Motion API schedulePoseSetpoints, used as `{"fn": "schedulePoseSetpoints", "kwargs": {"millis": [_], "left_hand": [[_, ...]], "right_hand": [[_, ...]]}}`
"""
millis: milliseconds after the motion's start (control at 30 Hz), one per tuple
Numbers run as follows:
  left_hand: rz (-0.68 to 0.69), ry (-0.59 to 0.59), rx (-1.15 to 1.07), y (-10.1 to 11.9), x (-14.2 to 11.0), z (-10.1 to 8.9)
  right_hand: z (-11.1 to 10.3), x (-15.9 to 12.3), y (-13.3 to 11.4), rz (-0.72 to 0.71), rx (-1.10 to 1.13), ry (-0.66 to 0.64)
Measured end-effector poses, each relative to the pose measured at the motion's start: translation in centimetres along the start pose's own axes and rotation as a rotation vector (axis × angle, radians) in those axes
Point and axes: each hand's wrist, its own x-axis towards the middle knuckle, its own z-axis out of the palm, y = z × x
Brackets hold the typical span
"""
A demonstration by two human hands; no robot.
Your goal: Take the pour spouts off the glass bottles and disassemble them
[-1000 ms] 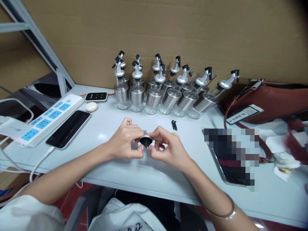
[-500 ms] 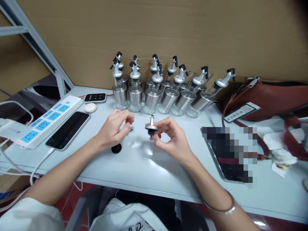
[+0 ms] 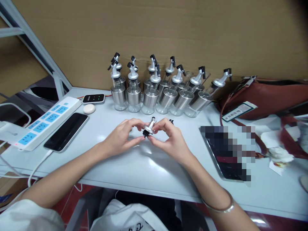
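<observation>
A silver bottle pourer spout with a black ribbed stopper is held tilted over the table, between both sets of fingertips. My left hand has thumb and forefinger closed at the stopper and collar from the left. From the right, my right hand pinches the collar, its thumb below. Just behind the right fingers a small black piece shows in part; its kind cannot be made out. Behind the hands, several glass bottles with steel sleeves stand in rows, with silver and black pourers on top.
To the left lie a power strip, a black-screened phone, a white round case and a small device with green lights. A partly blurred phone lies right, before a brown bag. Cardboard stands behind.
My left hand has moved right and now grips the pourer too. The pourer has tilted, its stopper end swinging left. The black disc on the table is now covered by my left hand.
</observation>
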Motion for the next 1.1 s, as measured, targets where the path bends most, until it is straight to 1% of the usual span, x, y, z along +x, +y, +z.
{"fn": "schedulePoseSetpoints", "kwargs": {"millis": [67, 133, 200, 233, 300, 367, 433, 533, 600, 733, 867, 933, 1000, 1033, 1100], "left_hand": [[-0.011, -0.075, 0.052, -0.1, 0.0, -0.1], [-0.008, -0.147, 0.086, -0.2, 0.0, -0.1], [-0.001, -0.168, 0.092, -0.4, 0.0, 0.1], [0.006, -0.167, 0.090, -0.4, -0.1, 0.2], [0.024, -0.153, 0.088, -0.4, -0.2, 0.4], [0.045, -0.124, 0.082, -0.4, -0.2, 0.5], [0.079, -0.093, 0.072, -0.4, -0.1, 0.5], [0.140, -0.071, 0.072, -0.3, 0.2, 0.4], [0.154, -0.078, 0.095, -0.3, 0.3, 0.2], [0.159, -0.104, 0.164, -0.2, 0.2, 0.1], [0.196, -0.116, 0.220, -0.2, 0.1, 0.1], [0.200, -0.128, 0.241, -0.1, 0.1, 0.1], [0.202, -0.135, 0.254, -0.1, 0.1, 0.1], [0.204, -0.136, 0.257, -0.1, 0.1, 0.1], [0.203, -0.135, 0.262, -0.1, 0.2, 0.1]], "right_hand": [[-0.6, 0.1, -0.2, -0.001, -0.043, -0.064], [-1.5, 0.3, -0.3, 0.004, -0.100, -0.155], [-2.5, 0.5, -0.2, 0.026, -0.162, -0.220], [-3.0, 0.7, 0.0, 0.048, -0.209, -0.221], [-3.9, 0.8, 0.7, 0.131, -0.381, -0.154], [-4.6, 0.9, 1.7, 0.264, -0.637, -0.037], [-4.9, 0.8, 2.6, 0.401, -0.847, 0.050], [-5.1, 0.6, 3.4, 0.531, -0.996, 0.085], [-5.0, 0.6, 3.5, 0.591, -1.049, 0.049], [-4.8, 0.5, 3.5, 0.666, -1.093, -0.062], [-4.9, 0.4, 3.6, 0.698, -1.076, -0.075], [-5.1, 0.5, 3.7, 0.697, -1.062, -0.041], [-5.2, 0.6, 3.7, 0.664, -1.004, 0.047], [-5.1, 0.7, 3.7, 0.632, -0.927, 0.100], [-4.9, 0.9, 3.4, 0.557, -0.648, 0.173]]}}
